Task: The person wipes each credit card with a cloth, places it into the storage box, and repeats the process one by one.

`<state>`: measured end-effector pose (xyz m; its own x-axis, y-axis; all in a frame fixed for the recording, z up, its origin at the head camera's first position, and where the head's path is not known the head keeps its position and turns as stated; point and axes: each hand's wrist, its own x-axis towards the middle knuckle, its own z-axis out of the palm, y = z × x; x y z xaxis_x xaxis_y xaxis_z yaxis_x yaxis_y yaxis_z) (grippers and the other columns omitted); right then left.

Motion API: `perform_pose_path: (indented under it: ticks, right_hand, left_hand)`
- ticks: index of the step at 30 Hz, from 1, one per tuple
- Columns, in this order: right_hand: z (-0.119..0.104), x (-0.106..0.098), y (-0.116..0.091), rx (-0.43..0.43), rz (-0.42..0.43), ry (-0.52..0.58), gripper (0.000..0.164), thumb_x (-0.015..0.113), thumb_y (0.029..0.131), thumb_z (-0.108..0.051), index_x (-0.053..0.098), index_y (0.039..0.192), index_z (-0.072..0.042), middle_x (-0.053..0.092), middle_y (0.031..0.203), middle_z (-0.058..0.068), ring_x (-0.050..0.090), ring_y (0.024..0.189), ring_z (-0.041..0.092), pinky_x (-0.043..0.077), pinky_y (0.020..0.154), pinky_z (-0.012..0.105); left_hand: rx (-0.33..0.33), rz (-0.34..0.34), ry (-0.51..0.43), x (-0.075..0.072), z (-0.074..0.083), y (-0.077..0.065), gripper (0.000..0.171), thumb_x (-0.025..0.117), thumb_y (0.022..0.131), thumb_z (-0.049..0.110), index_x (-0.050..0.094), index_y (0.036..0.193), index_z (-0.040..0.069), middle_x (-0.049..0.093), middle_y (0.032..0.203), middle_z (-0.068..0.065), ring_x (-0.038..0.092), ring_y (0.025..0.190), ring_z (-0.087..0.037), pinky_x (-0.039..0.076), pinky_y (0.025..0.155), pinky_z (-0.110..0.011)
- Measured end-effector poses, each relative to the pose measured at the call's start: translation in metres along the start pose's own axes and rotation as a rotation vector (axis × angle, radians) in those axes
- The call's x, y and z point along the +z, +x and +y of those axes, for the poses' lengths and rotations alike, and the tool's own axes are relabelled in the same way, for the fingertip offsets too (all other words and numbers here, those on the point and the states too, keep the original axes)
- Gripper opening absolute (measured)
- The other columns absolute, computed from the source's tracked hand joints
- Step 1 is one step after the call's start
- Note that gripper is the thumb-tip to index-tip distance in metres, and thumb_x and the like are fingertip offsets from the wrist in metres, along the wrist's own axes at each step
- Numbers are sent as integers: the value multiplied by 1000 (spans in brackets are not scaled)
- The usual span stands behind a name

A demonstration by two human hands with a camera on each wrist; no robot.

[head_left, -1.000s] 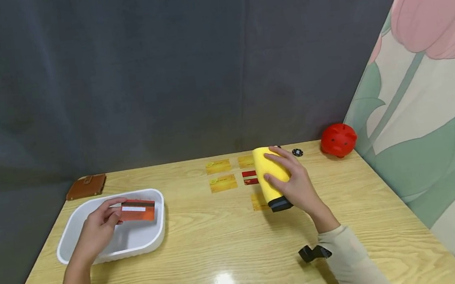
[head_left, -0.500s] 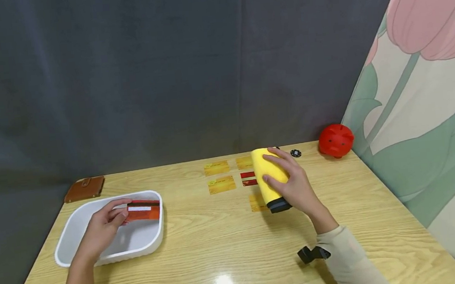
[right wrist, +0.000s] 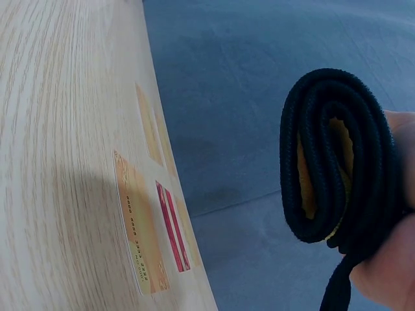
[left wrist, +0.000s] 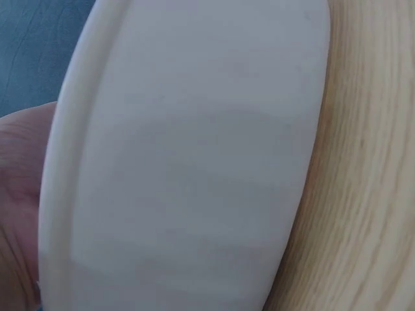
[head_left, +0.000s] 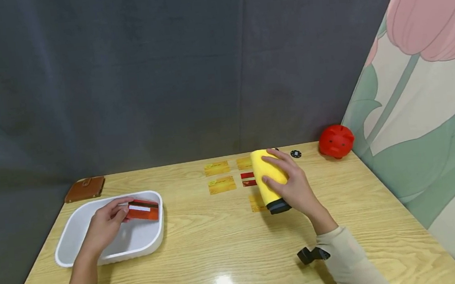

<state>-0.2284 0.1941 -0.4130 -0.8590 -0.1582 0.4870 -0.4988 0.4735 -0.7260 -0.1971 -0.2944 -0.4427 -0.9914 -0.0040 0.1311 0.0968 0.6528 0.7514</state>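
In the head view my left hand (head_left: 104, 224) pinches an orange-red bank card (head_left: 143, 210) by its left end. The card shows a dark stripe and a white strip, tilts down to the right, and overlaps the inside of a white plastic tub (head_left: 68, 235). The tub's outer wall (left wrist: 194, 162) fills most of the left wrist view and hides the card. On the right, my right hand (head_left: 296, 186) grips a rolled yellow cloth (head_left: 267, 175) with black trim, held above the table. Its coiled black end (right wrist: 334, 146) and a hanging black strap show in the right wrist view.
Several yellow cards (head_left: 221, 185) and a red striped card (head_left: 249, 179) lie flat at mid-table, some partly behind the cloth. A brown wallet (head_left: 85, 189) lies at the back left. At the back right are a black chip (head_left: 296, 153) and a red piggy bank (head_left: 336, 141).
My left hand has moved slightly right with the card, which now slants more and sits nearer the tub's right end. The right hand and cloth have hardly moved.
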Motion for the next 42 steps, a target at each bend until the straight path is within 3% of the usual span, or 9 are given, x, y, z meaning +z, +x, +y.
perform_pose_path:
  ticks: [8,16,24,33,37,42]
  right_hand:
    - [1,0,1,-7,5,-10,50,79,90,-9,67,138,-13,50,157,6,47,143,29,43,90,8]
    - [2,0,0,-9,8,-12,50,80,90,-9,67,138,-14,50,157,5,47,143,29,43,90,9]
    - [3,-1,1,-16,12,-16,49,79,90,-9,67,138,-14,50,157,5,47,143,29,43,91,8]
    - [3,-5,1,3,16,-20,49,80,90,-10,67,138,-14,50,157,5,45,146,30,42,93,8]
    - [3,-8,1,15,20,-29,50,79,91,-11,66,139,-15,49,158,4,43,147,31,41,96,7]
    - [5,-12,2,23,34,-14,50,79,91,-10,66,139,-15,49,158,5,43,147,31,40,97,6]
  left_hand:
    - [-25,68,-39,0,-2,5,38,65,102,12,61,138,0,73,118,-28,66,81,11,55,71,-9]
    - [-86,140,-37,-1,-1,3,36,76,95,16,70,128,2,79,106,-15,62,81,19,52,71,-5]
    - [-87,107,-71,-4,-4,2,31,75,94,13,73,121,-2,80,94,1,65,80,14,54,72,-8]
    - [-147,39,-80,-8,-3,1,39,73,98,21,68,129,-1,78,111,-14,64,84,14,53,75,-6]
    - [-104,33,-102,-6,5,0,39,73,98,21,68,130,-1,78,113,-15,65,87,14,52,78,-4]
    - [14,20,-135,4,27,-1,37,75,96,20,70,126,0,77,113,-18,67,90,10,54,80,-7]
